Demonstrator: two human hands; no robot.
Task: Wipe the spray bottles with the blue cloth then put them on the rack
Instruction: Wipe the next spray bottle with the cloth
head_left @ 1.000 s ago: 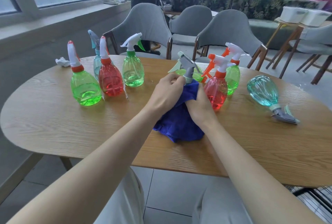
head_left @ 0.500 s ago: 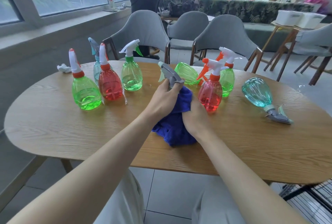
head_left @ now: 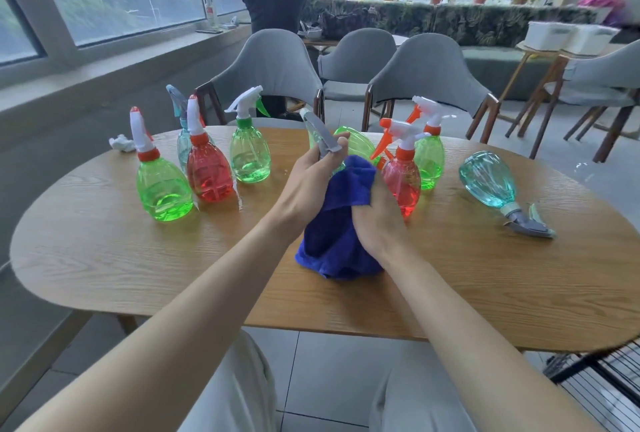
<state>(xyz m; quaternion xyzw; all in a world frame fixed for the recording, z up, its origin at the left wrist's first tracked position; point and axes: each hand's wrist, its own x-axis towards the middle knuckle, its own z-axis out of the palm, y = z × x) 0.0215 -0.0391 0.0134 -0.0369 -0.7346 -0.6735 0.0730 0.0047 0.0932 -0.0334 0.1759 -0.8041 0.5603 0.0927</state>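
The fingers of the left hand (head_left: pixel 310 182) curl tight round the grey head of a spray bottle (head_left: pixel 323 140). The right hand (head_left: pixel 377 220) clamps the blue cloth (head_left: pixel 336 241) around its hidden body, over the middle of the table (head_left: pixel 138 258). A teal bottle (head_left: pixel 488 183) lies near the right edge.

Left hand (head_left: pixel 308 185) round a grey spray head (head_left: pixel 323 138) — right hand (head_left: pixel 377 220) round the blue cloth (head_left: pixel 332 244).
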